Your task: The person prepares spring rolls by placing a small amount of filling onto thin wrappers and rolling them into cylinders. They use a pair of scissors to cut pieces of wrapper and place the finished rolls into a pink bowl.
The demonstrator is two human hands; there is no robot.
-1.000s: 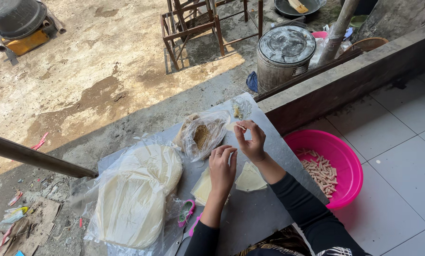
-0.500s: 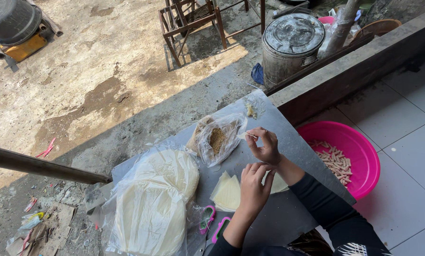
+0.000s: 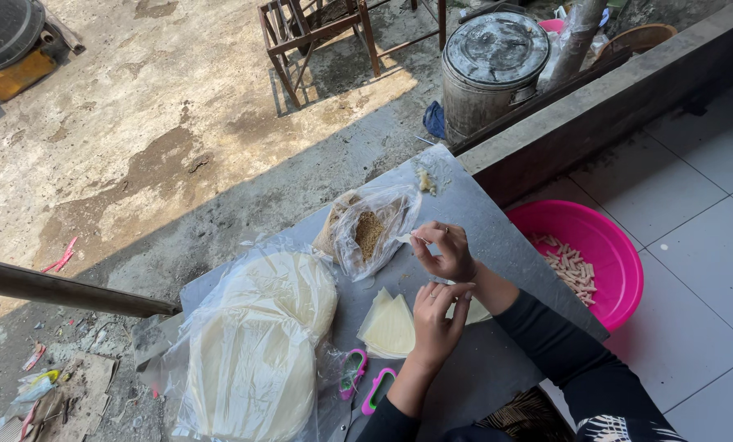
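Right hand [image 3: 446, 250] fingers pinch a small spoon [image 3: 407, 238] at the filling bag [image 3: 372, 231]. Left hand [image 3: 434, 315] fingers curl loosely, holding nothing visible. Filling could spill onto the surface [image 3: 497, 229] if the spoon tilts.

Wrappers [image 3: 256, 352] are stacked at the board's [image 3: 481, 221] left, with the filling bag [image 3: 370, 229] behind. The basin [image 3: 604, 254] is set right of it, scissors [image 3: 366, 389] at its near edge.

The person's left hand [image 3: 433, 315] is raised with its palm turned away from the camera and fingers loosely curled, fingertips near the right wrist. The right hand [image 3: 446, 252] sits just ahead of it, thumb and fingers drawn into a pinching grip. Both forearms wear dark sleeves.
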